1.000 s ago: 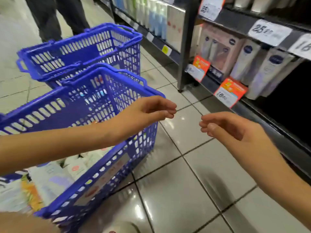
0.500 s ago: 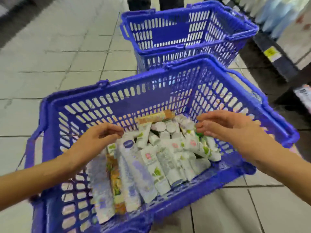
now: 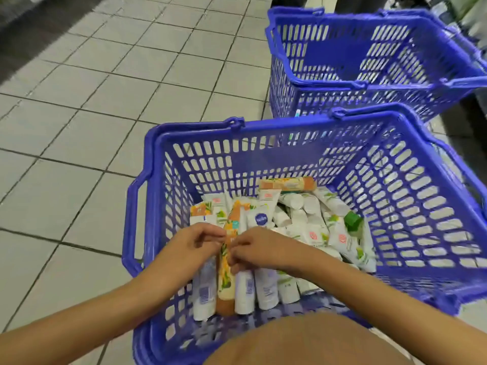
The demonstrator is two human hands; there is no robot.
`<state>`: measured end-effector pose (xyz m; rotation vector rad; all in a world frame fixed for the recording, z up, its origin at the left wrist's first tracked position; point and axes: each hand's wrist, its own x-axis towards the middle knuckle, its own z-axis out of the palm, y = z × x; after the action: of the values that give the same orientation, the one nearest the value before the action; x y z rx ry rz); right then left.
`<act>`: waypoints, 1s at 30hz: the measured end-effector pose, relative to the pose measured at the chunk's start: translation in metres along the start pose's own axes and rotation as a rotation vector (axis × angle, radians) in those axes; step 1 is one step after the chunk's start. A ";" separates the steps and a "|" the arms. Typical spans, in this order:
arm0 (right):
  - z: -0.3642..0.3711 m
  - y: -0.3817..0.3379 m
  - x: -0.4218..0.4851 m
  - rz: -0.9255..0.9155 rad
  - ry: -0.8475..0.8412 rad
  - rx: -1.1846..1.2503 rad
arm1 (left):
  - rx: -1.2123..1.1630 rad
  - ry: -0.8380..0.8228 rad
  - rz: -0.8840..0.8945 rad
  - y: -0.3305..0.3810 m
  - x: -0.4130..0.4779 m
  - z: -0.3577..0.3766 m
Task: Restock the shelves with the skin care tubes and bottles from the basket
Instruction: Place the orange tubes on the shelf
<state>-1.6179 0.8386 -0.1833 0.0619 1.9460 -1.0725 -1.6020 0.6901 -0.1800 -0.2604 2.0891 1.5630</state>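
L hand (image 3: 196, 242) & R hand (image 3: 254, 248) both pinch orange tube (image 3: 226, 288) — lying w/ others in blue basket (image 3: 279, 126).

Open basket (image 3: 287, 126) top above crowded tubes (image 3: 303, 219)

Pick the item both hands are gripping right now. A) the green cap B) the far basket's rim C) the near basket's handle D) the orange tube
D: the left hand and right hand both curl their fingers onto the orange tube lying in the near basket.
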 end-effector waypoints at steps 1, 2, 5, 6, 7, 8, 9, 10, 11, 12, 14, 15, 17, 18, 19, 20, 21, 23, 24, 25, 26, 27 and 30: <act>0.000 -0.003 0.002 0.027 0.035 -0.058 | -0.018 0.000 -0.027 -0.001 -0.003 0.001; 0.001 -0.006 0.004 0.042 0.057 -0.140 | -0.030 0.002 -0.053 -0.002 -0.005 0.003; 0.009 -0.017 0.007 0.070 0.111 -0.412 | -0.047 0.018 -0.118 -0.004 -0.008 0.005; 0.014 -0.019 0.011 0.067 0.115 -0.488 | -0.054 0.027 -0.126 -0.004 -0.008 0.005; 0.019 -0.022 0.015 0.064 0.123 -0.542 | -0.063 0.034 -0.128 -0.004 -0.008 0.004; 0.024 -0.022 0.022 0.070 0.144 -0.555 | -0.073 0.035 -0.124 -0.004 -0.008 0.004; 0.028 -0.021 0.026 0.068 0.173 -0.566 | -0.081 0.034 -0.117 -0.005 -0.009 0.004; 0.030 -0.018 0.033 0.047 0.208 -0.601 | -0.089 0.037 -0.110 -0.005 -0.009 0.005; 0.032 -0.018 0.037 0.041 0.207 -0.627 | -0.098 0.049 -0.110 -0.005 -0.010 0.005; 0.032 -0.016 0.039 0.026 0.189 -0.626 | -0.110 0.066 -0.110 -0.005 -0.010 0.005; 0.028 -0.014 0.038 -0.004 0.152 -0.586 | -0.121 0.100 -0.080 -0.006 -0.010 0.005; 0.024 -0.011 0.036 -0.016 0.135 -0.584 | -0.112 0.110 -0.049 -0.006 -0.010 0.005; 0.012 -0.002 0.029 -0.064 0.102 -0.572 | -0.101 0.118 0.016 -0.003 -0.010 0.002; 0.007 0.003 0.024 -0.101 0.100 -0.566 | -0.104 0.119 0.040 0.000 -0.010 0.000; 0.003 0.006 0.019 -0.144 0.096 -0.577 | -0.107 0.122 0.056 0.003 -0.009 -0.003; 0.002 0.008 0.014 -0.202 0.094 -0.611 | -0.105 0.130 0.067 0.006 -0.007 -0.006; 0.002 0.010 0.010 -0.260 0.093 -0.659 | -0.099 0.140 0.074 0.011 -0.002 -0.009; 0.007 0.014 0.005 -0.384 0.093 -0.771 | -0.072 0.134 0.088 0.021 0.011 -0.013; 0.009 0.015 0.004 -0.429 0.101 -0.818 | -0.030 0.108 0.094 0.026 0.020 -0.014; 0.010 0.015 0.004 -0.455 0.120 -0.855 | 0.052 0.074 0.097 0.031 0.030 -0.013; 0.011 0.015 0.005 -0.471 0.149 -0.889 | 0.162 0.028 0.098 0.036 0.041 -0.010; 0.012 0.015 0.006 -0.476 0.185 -0.933 | 0.295 -0.035 0.098 0.040 0.053 -0.005; 0.012 0.011 0.006 -0.511 0.289 -1.081 | 0.732 -0.210 0.044 0.046 0.080 0.016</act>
<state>-1.6088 0.8355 -0.1973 -0.9517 2.6398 -0.1655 -1.6860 0.7319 -0.1857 0.2036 2.3333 0.7153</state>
